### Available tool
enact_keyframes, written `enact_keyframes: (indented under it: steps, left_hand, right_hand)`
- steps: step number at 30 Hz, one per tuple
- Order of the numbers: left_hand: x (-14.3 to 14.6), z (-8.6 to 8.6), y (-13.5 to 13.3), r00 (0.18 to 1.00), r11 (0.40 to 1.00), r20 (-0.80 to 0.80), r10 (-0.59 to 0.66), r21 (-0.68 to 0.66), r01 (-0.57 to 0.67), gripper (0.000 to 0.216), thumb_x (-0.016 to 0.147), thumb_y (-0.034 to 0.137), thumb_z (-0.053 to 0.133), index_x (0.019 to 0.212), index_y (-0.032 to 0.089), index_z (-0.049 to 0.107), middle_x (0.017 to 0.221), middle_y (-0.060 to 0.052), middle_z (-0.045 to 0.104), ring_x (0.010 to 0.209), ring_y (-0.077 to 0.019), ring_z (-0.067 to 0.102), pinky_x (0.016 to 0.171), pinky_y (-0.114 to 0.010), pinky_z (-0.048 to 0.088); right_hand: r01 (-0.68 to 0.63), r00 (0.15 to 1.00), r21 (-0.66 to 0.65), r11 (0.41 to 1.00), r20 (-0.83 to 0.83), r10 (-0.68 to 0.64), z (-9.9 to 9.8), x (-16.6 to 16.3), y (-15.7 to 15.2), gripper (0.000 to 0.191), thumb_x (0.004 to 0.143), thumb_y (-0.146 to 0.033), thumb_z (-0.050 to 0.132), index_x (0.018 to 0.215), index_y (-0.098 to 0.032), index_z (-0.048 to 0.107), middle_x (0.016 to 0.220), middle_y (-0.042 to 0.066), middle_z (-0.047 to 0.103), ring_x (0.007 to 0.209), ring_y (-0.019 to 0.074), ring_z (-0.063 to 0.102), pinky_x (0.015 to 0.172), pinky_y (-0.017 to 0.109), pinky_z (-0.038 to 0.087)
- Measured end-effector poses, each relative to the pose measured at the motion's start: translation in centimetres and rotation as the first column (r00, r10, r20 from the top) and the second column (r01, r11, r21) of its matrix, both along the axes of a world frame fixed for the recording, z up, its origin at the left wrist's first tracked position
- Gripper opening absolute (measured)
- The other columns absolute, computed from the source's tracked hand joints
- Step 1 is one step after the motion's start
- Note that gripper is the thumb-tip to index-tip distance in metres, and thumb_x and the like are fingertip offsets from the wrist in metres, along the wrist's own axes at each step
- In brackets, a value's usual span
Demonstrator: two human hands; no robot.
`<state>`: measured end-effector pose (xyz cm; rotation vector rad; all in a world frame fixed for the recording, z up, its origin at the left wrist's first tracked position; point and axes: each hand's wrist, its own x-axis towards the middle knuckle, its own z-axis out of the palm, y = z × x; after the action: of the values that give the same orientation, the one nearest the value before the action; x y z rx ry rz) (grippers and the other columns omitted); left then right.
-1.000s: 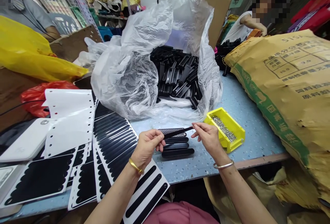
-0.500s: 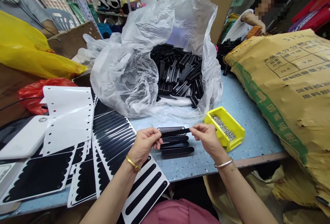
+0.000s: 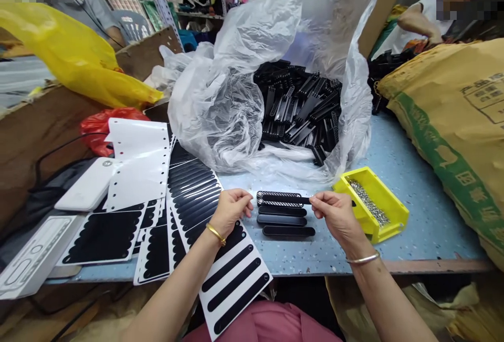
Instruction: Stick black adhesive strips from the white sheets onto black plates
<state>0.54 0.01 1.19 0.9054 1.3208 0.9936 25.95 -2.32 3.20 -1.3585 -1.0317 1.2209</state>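
Note:
My right hand (image 3: 334, 213) pinches a thin black strip (image 3: 285, 200) that stretches left over a black part with a perforated top (image 3: 280, 195). My left hand (image 3: 235, 206) is closed in a pinch just left of that part, apart from the strip; whether something small sits between its fingertips I cannot make out. Below the perforated part, several smooth black elongated pieces (image 3: 289, 232) lie side by side on the speckled blue table (image 3: 291, 258). Under my left forearm is a white backing sheet (image 3: 252, 284) carrying black rounded strips.
A clear plastic bag (image 3: 220, 121) full of black parts (image 3: 299, 106) stands behind. Small metal pieces fill a yellow bin (image 3: 388, 195) at the right. More sticker sheets (image 3: 104, 234), a white box (image 3: 37, 253) and a large sack (image 3: 452, 106) flank the table. Two people sit beyond.
My left hand has come off the strip's left end and moved away from it. The right hand keeps hold. The whole view has shifted, with things now further right.

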Motion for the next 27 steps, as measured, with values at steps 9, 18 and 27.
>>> enact_keyframes:
  steps: [9, 18, 27]
  left_hand:
    - [1.6, -2.0, 0.0, 0.987, 0.998, -0.158, 0.025, 0.056, -0.017, 0.005, 0.062, 0.015, 0.064, 0.062, 0.015, 0.068, 0.047, 0.002, 0.061, 0.041, -0.0118, 0.060, 0.043, -0.019, 0.045]
    - [1.6, -2.3, -0.1, 0.991, 0.999, -0.137, 0.001, 0.050, 0.006, 0.012, 0.062, 0.011, 0.061, 0.069, 0.015, 0.071, 0.051, 0.002, 0.063, 0.044, -0.0130, 0.061, 0.044, -0.020, 0.046]
    - [1.6, -2.0, -0.2, 0.993, 0.999, -0.117, 0.008, 0.049, -0.002, 0.011, 0.063, 0.009, 0.063, 0.067, 0.015, 0.070, 0.047, 0.002, 0.062, 0.044, -0.0122, 0.060, 0.046, -0.020, 0.047]
  right_hand:
    - [-0.041, 0.998, -0.076, 0.996, -0.056, 0.037, -0.6, -0.5, 0.1, 0.031, 0.059, -0.037, 0.086, 0.053, -0.015, 0.066, 0.050, 0.000, 0.057, 0.042, 0.0092, 0.047, 0.040, 0.022, 0.033]
    - [-0.034, 0.999, -0.116, 0.993, -0.039, 0.030, -1.1, -1.0, 0.4, 0.033, 0.058, -0.039, 0.085, 0.052, -0.015, 0.064, 0.048, 0.000, 0.056, 0.039, 0.0085, 0.046, 0.037, 0.021, 0.032]
    - [0.021, 1.000, -0.115, 0.993, 0.016, -0.020, -1.8, -1.0, 0.4, 0.032, 0.057, -0.040, 0.085, 0.051, -0.016, 0.065, 0.046, 0.000, 0.056, 0.037, 0.0087, 0.046, 0.035, 0.020, 0.032]
